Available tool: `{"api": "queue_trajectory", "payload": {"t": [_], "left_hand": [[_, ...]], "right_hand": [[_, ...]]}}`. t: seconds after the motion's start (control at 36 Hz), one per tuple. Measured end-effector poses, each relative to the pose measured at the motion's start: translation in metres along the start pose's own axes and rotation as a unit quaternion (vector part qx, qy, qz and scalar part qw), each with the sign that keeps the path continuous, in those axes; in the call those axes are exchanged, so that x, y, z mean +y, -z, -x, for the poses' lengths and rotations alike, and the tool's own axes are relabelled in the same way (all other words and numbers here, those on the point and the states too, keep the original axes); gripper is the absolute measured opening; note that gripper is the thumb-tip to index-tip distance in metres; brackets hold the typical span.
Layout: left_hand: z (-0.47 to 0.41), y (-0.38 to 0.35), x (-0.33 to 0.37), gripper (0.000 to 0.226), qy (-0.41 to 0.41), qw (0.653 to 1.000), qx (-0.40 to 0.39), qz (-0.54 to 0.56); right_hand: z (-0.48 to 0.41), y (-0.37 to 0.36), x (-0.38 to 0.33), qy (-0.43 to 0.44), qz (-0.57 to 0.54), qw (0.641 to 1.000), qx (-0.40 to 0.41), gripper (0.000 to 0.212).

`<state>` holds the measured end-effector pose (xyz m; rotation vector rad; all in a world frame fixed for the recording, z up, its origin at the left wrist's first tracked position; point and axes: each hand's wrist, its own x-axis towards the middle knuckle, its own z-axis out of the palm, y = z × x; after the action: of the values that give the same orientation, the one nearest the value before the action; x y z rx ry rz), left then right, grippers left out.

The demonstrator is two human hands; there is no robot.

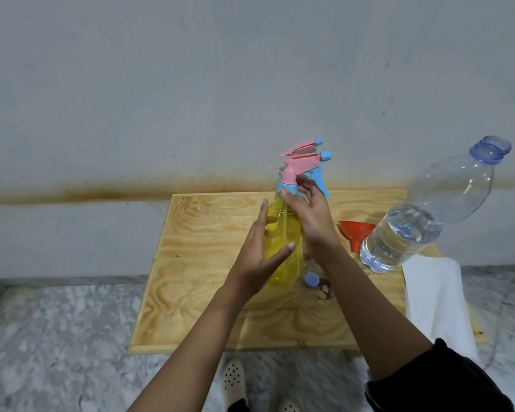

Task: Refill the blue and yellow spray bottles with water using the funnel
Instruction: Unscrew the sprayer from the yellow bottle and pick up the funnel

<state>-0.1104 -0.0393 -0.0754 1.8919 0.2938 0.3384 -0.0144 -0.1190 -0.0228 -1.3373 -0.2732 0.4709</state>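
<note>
A yellow spray bottle (283,230) stands upright on the wooden board (205,263), its pink and blue spray head (304,162) on top. Behind it shows a second pink spray head (302,145); the bottle under it is hidden. My left hand (259,257) lies against the yellow bottle's left side, fingers straight, thumb across the front. My right hand (309,215) is at the neck, thumb touching the blue collar and fingers loosely spread behind it. To the right, an orange funnel (356,230) lies on the board beside a large clear water bottle (422,221), uncapped and about a third full.
A small blue cap (311,279) lies on the board just right of the yellow bottle's base. White cloth (434,301) hangs over the board's right edge. A grey wall stands close behind, with marbled floor below. My feet (234,379) are at the board's near edge.
</note>
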Motion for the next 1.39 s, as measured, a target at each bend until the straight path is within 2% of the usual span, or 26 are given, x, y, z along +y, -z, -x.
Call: {"api": "queue_trajectory", "payload": {"t": [0.11, 0.28, 0.58, 0.81, 0.92, 1.06, 1.17, 1.28, 1.39], "left_hand": [[-0.001, -0.001, 0.002, 0.080, -0.003, 1.000, -0.002, -0.002], [-0.003, -0.002, 0.000, 0.081, 0.000, 1.000, 0.003, 0.000], [-0.004, 0.003, -0.014, 0.085, 0.015, 0.999, -0.008, -0.044], [-0.006, 0.006, -0.032, 0.084, 0.041, 0.997, -0.007, -0.067], [-0.008, 0.009, -0.045, 0.081, 0.055, 0.996, 0.006, -0.073], [-0.011, 0.010, -0.054, 0.079, 0.059, 0.997, 0.038, -0.038], [-0.015, 0.008, -0.059, 0.082, 0.053, 0.996, 0.066, -0.032], [-0.019, 0.006, -0.068, 0.083, 0.041, 0.995, 0.078, -0.041], [-0.024, 0.005, -0.080, 0.084, 0.021, 0.995, 0.080, -0.047]], "right_hand": [[0.003, -0.005, 0.000, 0.018, 0.010, 0.998, 0.053, 0.026], [0.004, -0.003, 0.004, 0.032, 0.021, 0.999, 0.022, 0.025], [-0.018, -0.005, -0.014, 0.050, 0.069, 0.995, 0.052, 0.023], [-0.041, 0.003, -0.047, 0.106, 0.072, 0.989, 0.078, 0.012], [-0.050, 0.011, -0.066, 0.138, 0.072, 0.983, 0.101, 0.015], [-0.056, 0.024, -0.072, 0.175, 0.124, 0.969, 0.121, 0.014], [-0.051, 0.033, -0.048, 0.158, 0.163, 0.966, 0.124, 0.016], [-0.042, 0.049, 0.008, 0.107, 0.227, 0.960, 0.122, 0.016], [-0.037, 0.068, 0.061, 0.048, 0.323, 0.937, 0.127, 0.020]]}}
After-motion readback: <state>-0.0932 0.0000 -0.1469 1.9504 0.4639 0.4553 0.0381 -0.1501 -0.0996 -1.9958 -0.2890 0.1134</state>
